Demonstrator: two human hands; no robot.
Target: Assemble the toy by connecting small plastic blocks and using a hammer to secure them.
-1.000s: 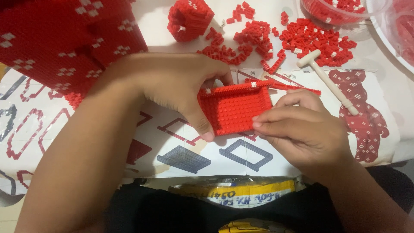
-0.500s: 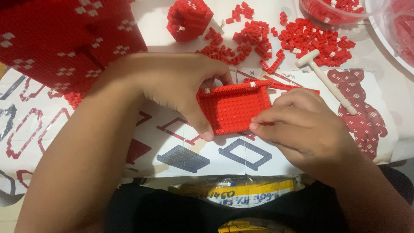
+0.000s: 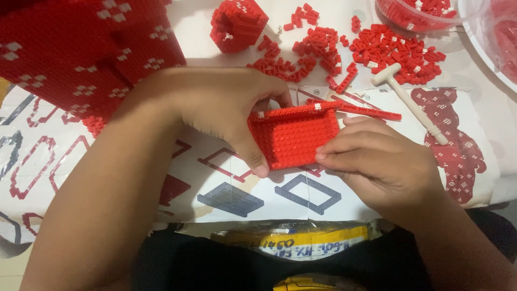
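Both hands grip the red brick tray (image 3: 295,137): left hand (image 3: 215,110) pinches its corner, right hand (image 3: 377,161) fingertips press the right edge. Looks mid wall-building; next brick needs careful stud alignment.

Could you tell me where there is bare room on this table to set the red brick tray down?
Free: instruction sheet below both hands, and the strip between the large red build and small red piece. Crowded: loose red bricks, white hammer, clear bowl. Left hand and right hand hold the tray.
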